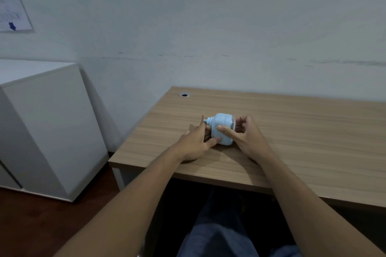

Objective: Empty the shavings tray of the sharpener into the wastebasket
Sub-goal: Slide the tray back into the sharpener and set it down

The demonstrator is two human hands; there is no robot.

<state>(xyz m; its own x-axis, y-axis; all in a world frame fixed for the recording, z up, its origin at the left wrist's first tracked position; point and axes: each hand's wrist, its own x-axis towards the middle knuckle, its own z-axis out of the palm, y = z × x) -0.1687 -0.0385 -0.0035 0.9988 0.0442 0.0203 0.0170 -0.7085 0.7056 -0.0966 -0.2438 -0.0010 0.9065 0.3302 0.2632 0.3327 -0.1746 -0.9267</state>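
A pale blue sharpener [222, 126] with a small nozzle on its left end lies on the wooden desk [302, 131], held between both hands. My left hand [196, 142] grips its left side, thumb on the lower front and index finger raised by the nozzle. My right hand [245, 135] wraps its right end, where a clear section shows, with the thumb pressed across the front. No wastebasket is in view.
A white cabinet [41, 123] stands on the floor left of the desk. A round cable hole [184, 94] sits at the desk's far left corner. The wall rises right behind the desk. My legs are under the front edge.
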